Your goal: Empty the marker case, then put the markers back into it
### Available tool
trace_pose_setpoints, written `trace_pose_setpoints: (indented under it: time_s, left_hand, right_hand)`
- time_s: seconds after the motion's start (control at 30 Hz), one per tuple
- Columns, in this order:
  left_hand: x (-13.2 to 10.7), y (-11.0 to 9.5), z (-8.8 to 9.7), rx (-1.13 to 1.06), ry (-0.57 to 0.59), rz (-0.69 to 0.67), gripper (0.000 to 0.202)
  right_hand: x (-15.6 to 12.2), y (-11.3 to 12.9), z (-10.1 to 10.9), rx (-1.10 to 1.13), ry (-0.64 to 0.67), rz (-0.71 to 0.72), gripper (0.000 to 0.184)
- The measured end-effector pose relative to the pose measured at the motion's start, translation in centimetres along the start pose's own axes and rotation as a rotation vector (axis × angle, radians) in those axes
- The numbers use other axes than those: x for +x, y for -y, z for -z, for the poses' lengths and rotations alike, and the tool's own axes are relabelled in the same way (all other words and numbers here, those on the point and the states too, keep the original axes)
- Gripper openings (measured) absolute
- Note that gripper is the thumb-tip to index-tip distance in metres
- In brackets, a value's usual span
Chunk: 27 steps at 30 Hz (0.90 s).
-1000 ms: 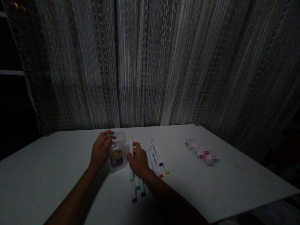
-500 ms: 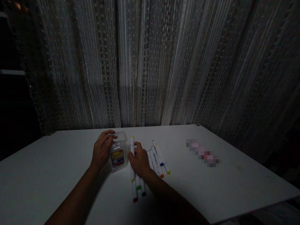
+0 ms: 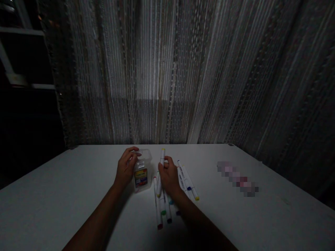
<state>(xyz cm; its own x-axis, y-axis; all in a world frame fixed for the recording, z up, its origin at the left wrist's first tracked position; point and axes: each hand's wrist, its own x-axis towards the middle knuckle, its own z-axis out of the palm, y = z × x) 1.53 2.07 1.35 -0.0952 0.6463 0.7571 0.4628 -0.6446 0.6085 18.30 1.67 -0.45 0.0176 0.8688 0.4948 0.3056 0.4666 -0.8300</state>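
Observation:
A clear plastic box (image 3: 141, 177) with a yellow and dark label stands upright on the white table, its lid raised. My left hand (image 3: 125, 168) is closed on the box's left side, fingers over the top near the lid. Just right of the box, my right hand (image 3: 169, 177) pinches a white marker (image 3: 162, 153) with yellow ends, tilted nearly upright. Several loose markers with red, green and dark ends, such as the red-ended marker (image 3: 158, 207), lie below that hand. My right hand and forearm hide some of them.
To the right of my right hand lie more markers, among them a yellow-ended marker (image 3: 192, 186). A pixelated pinkish object (image 3: 237, 178) rests farther right on the white table (image 3: 86, 195). A grey patterned curtain (image 3: 146, 76) hangs behind the table's far edge.
The view has shifted, so everything sits further right in the picture. My right hand still grips the yellow-ended marker, now tilted more. My left hand stays on the box.

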Motion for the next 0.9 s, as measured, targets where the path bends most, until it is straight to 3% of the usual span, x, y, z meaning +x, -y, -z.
trace_pose_setpoints:
  time_s: [0.2,0.33,0.53,0.7,0.9]
  left_hand:
    - [0.0,0.5,-0.1,-0.047,-0.022,-0.011,0.048]
    - [0.0,0.6,-0.1,-0.069,-0.029,-0.025,0.048]
    - [0.0,0.6,-0.3,-0.153,-0.050,0.001,0.038]
    - [0.2,0.7,-0.3,-0.159,-0.048,-0.049,0.036]
    - [0.2,0.6,-0.1,-0.118,-0.029,-0.066,0.038]
  right_hand:
    - [4.4,6.6,3.6,0.261,-0.139,0.244,0.013]
    - [6.3,10.1,2.9,0.128,-0.053,0.367,0.010]
    - [6.4,9.6,-0.7,-0.277,0.239,0.313,0.005]
    - [6.6,8.9,-1.8,-0.373,0.502,0.285,0.029]
    - [6.5,9.7,-1.8,-0.495,0.648,0.351,0.009]
